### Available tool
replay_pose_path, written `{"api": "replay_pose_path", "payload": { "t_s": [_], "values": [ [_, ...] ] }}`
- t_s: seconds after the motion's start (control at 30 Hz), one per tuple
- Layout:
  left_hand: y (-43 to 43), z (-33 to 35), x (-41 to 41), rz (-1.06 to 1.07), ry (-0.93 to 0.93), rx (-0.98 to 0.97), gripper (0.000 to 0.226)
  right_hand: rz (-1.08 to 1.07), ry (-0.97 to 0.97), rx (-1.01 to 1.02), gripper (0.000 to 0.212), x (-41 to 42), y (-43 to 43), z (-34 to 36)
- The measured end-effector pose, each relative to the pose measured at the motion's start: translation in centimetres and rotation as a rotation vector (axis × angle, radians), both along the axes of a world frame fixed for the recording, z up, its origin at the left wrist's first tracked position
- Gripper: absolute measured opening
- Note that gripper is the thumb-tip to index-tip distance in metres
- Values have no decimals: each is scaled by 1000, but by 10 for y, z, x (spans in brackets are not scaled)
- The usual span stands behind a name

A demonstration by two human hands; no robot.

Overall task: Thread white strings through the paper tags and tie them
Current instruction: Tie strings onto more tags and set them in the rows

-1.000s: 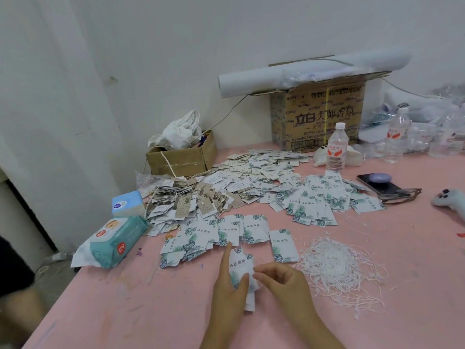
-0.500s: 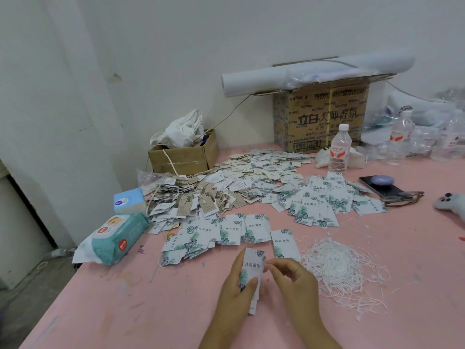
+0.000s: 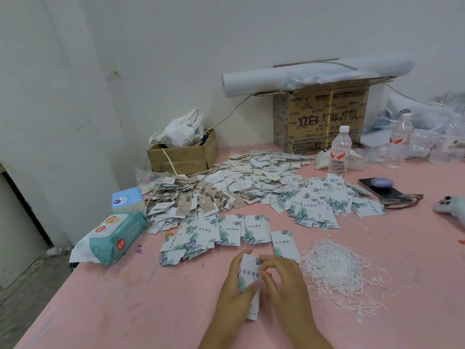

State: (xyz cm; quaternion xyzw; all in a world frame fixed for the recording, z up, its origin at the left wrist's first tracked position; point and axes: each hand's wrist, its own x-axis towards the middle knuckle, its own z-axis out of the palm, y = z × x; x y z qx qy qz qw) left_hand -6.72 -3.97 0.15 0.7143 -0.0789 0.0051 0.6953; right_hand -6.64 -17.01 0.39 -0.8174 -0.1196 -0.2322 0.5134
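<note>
My left hand grips a white paper tag with a green leaf print, held upright near the table's front edge. My right hand pinches the tag's top corner from the right. Another tag shows below, between my hands. A loose heap of white strings lies just right of my right hand. More leaf-print tags lie in a row just beyond my hands, and a bigger spread of them lies further back right. No string is visible in my fingers.
On the pink table: a wet-wipes pack and tissue box at left, a pile of strung brown tags, two cardboard boxes, water bottles, a phone.
My hands have lifted the tag more upright and closed in on it; my right fingers moved from the tag's side onto its top corner. The camera view shifted slightly.
</note>
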Motion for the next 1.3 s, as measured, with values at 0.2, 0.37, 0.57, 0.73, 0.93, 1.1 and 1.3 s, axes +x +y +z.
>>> {"api": "replay_pose_path", "payload": {
  "t_s": [0.2,0.37,0.57,0.73,0.93,1.1,1.3],
  "values": [
    [3,1,2,3,36,-114,56,-64,-73,-71,22,-1,-1,0],
    [2,-1,0,-25,-20,19,49,-109,-56,-12,24,-1,-1,-2],
    [-1,0,-1,-44,-72,109,57,-150,-24,33,28,-1,-1,-3],
    [-1,5,-2,-64,-101,133,65,-185,5,47,28,0,-1,-3],
    [0,5,-2,-57,-85,106,59,-181,8,22,24,1,-1,-3],
    [2,5,-1,-39,-57,93,60,-173,29,20,24,0,-2,-4],
    [2,5,-1,-45,-23,55,54,-104,134,171,25,5,-5,-4]
  ]
}}
